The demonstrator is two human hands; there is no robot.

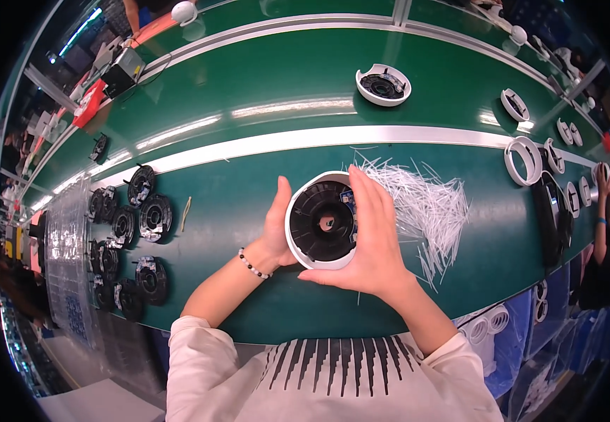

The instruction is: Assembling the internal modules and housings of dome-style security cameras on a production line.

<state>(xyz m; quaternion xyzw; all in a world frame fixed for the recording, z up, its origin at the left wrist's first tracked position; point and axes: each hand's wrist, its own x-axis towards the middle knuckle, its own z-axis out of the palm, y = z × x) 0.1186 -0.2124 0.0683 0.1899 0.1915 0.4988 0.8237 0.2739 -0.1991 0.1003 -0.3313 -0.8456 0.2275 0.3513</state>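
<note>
A white round housing (326,264) is held between my two hands above the green bench, its open side facing up. Inside it sits a black ribbed disc (310,226) with a hole in its middle and a bit of blue circuit board at its right edge. My left hand (277,228) grips the housing's left side, thumb up along the wall. Around the right side wraps my right hand (375,243), fingers over the far rim and thumb at the near edge. Just beyond that hand lies a pile of thin white strips (435,207).
Several black discs with circuit boards (156,218) lie at the left beside clear plastic trays (69,253). A yellowish strip (186,213) is near them. A conveyor (249,88) behind carries a white housing (384,98). White rings (523,160) stand at right; another person's arm (602,218) shows there.
</note>
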